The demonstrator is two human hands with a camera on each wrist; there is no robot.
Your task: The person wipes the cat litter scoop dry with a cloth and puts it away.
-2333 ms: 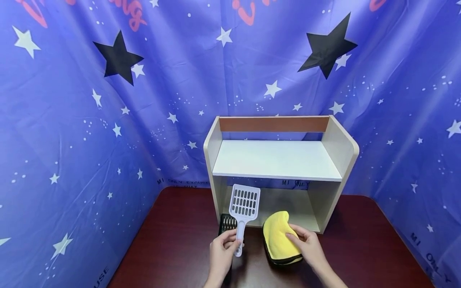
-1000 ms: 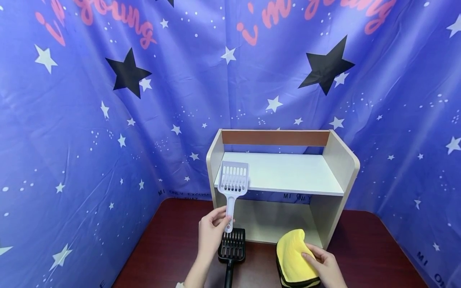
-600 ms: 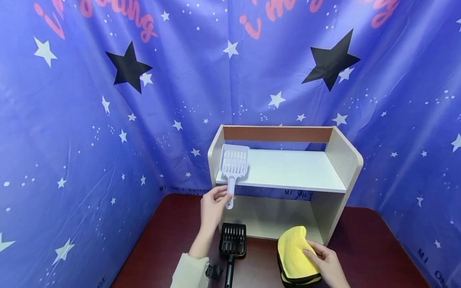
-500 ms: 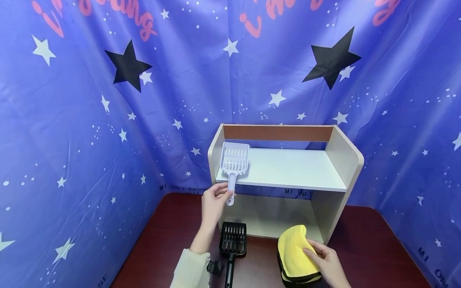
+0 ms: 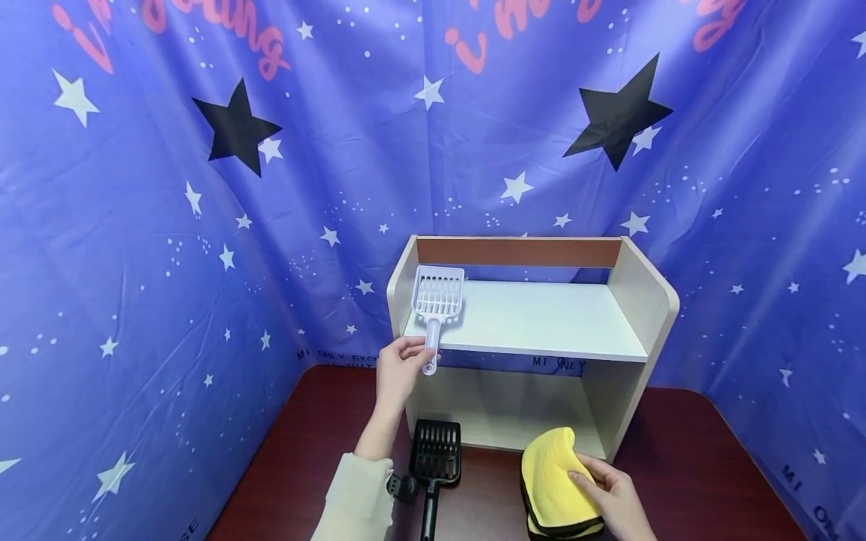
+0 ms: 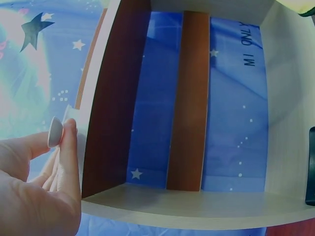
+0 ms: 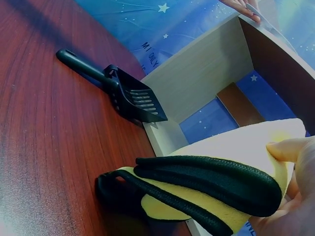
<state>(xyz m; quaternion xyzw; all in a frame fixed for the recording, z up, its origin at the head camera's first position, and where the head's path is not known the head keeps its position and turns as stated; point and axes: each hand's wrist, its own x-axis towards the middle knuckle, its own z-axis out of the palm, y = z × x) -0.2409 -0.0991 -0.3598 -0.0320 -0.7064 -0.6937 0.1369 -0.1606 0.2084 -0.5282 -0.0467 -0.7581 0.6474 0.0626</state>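
Note:
My left hand [image 5: 398, 373] pinches the handle of a pale lilac litter scoop [image 5: 439, 293] between thumb and fingers. The scoop's slotted head is over the left end of the upper shelf [image 5: 541, 315]; whether it touches the board I cannot tell. In the left wrist view only the handle end [image 6: 55, 132] shows clearly. At the right, my right hand [image 5: 612, 492] grips a folded yellow cloth [image 5: 555, 481] with black edging, thumb on its face. A black litter scoop [image 5: 436, 454] lies on the table, its head touching the shelf's front edge in the right wrist view.
The two-tier wooden shelf unit [image 5: 639, 315] stands at the back of the dark red table [image 5: 690, 458]. Its lower compartment [image 5: 514, 406] faces me. A blue star-patterned curtain [image 5: 325, 188] hangs behind and on both sides.
My left hand has lifted the lilac scoop up and forward, from above the black scoop to the upper shelf. My right hand, with the cloth, has shifted slightly right.

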